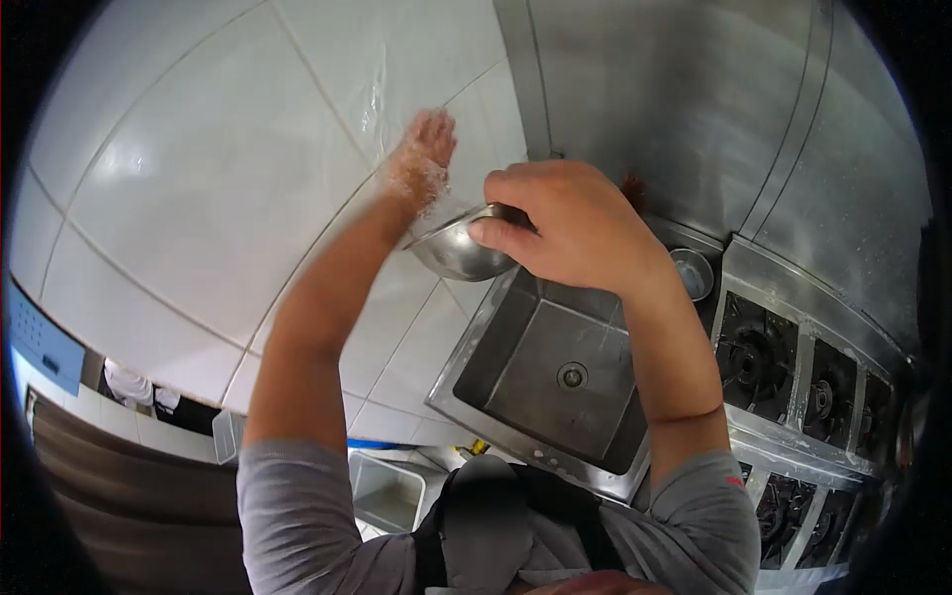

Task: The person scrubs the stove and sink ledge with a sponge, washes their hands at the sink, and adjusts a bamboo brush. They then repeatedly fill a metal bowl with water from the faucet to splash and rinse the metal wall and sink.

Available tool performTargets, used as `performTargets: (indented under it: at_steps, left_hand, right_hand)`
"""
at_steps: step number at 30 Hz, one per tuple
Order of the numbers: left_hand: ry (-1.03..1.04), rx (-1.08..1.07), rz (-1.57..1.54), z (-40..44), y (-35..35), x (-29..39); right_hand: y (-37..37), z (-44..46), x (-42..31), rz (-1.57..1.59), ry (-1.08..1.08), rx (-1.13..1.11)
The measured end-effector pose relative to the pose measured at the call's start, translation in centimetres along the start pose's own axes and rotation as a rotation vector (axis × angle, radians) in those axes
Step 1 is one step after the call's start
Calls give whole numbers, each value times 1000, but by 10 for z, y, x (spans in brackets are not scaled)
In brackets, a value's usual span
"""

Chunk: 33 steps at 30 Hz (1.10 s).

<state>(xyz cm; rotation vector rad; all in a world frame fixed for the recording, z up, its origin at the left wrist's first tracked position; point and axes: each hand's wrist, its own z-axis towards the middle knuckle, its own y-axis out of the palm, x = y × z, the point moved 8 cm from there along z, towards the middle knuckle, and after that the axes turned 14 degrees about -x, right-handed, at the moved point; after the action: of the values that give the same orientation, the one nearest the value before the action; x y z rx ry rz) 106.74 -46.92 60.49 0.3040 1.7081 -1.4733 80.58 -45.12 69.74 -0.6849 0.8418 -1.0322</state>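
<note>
My right hand [570,223] grips the rim of a metal bowl [463,250], with the thumb on its outside, and holds it tilted above the left edge of the metal sink [565,372]. Just left of the bowl, my left hand [424,159] is stretched out against the white tiled wall [218,188]. Water splashes around its wrist and palm, and a wet streak shows on the tiles above it. Its fingers are extended and nothing is seen in them. The inside of the bowl is mostly hidden.
A stove with black burners [756,347] stands right of the sink. A round metal container [691,275] sits behind my right forearm. Steel panels [674,89] cover the back wall. At the lower left are a grey plastic bin [389,493] and a blue panel [47,337].
</note>
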Motion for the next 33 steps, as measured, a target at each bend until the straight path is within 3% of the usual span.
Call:
performTargets:
  at_steps: [1,2,6,10,15,19,26,33]
  left_hand:
    - [2,-75,280,23,-24,-7]
    - [10,-63,286,47,-36,-14]
    - [-26,65,309,137,-49,-17]
    - [-45,65,373,187,-1,35]
    - [201,-157,435,128,173,191]
    - [352,-291,390,35,262,264]
    - [336,-410,90,-45,282,279]
    - [336,-376,80,-105,300,287]
  right_hand:
    - [-5,-12,11,6,66,-14]
    - [-5,-28,20,1,76,-5]
    - [48,-110,99,157,460,-134]
    - [144,-207,177,257,727,-158]
    - [202,-285,249,190,1042,-130]
    - [209,-307,272,124,1074,-26]
    - [216,-312,264,76,1022,96]
    - [210,-319,237,137,1063,190]
